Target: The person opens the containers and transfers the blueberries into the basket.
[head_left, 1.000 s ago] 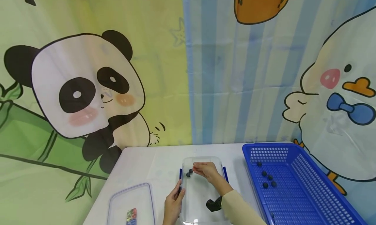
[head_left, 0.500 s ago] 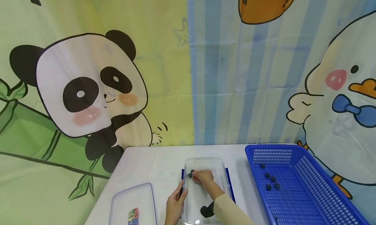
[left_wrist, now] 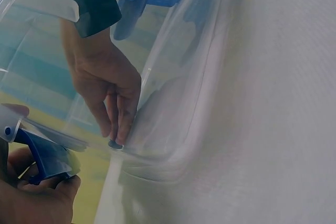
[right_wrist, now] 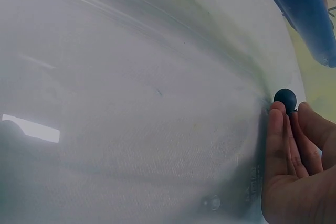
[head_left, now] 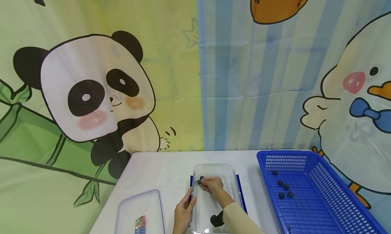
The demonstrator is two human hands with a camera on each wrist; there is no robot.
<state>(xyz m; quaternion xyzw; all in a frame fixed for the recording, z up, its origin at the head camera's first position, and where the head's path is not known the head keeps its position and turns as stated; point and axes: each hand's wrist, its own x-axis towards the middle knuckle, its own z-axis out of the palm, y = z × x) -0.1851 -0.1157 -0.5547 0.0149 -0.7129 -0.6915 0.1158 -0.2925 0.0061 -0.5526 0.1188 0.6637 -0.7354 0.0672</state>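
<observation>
A clear plastic storage box (head_left: pixel 198 213) with blue side latches (head_left: pixel 241 193) lies on the white table. My left hand (head_left: pixel 182 212) holds its left side, with fingers at the blue latch (left_wrist: pixel 50 156) in the left wrist view. Inside the box's far left corner, my right hand (head_left: pixel 213 186) has its fingertips gathered on a small round dark-blue berry (right_wrist: pixel 285 100), apparently a blueberry. In the head view two such berries (head_left: pixel 199 182) show beside those fingertips. The fingers partly cover what lies between them.
A blue perforated basket (head_left: pixel 323 210) stands at the right with several dark berries (head_left: pixel 286 186) in it. A clear lid (head_left: pixel 126 210) with a colourful label (head_left: pixel 140 223) lies at the left. A dark heart-shaped patch (head_left: pixel 217 220) shows by the right sleeve. A printed curtain (head_left: pixel 177 74) hangs behind.
My right hand has come down and nearer to the berries in the box's corner, and its fingers have drawn together. My left hand keeps its hold. The head view has shifted slightly.
</observation>
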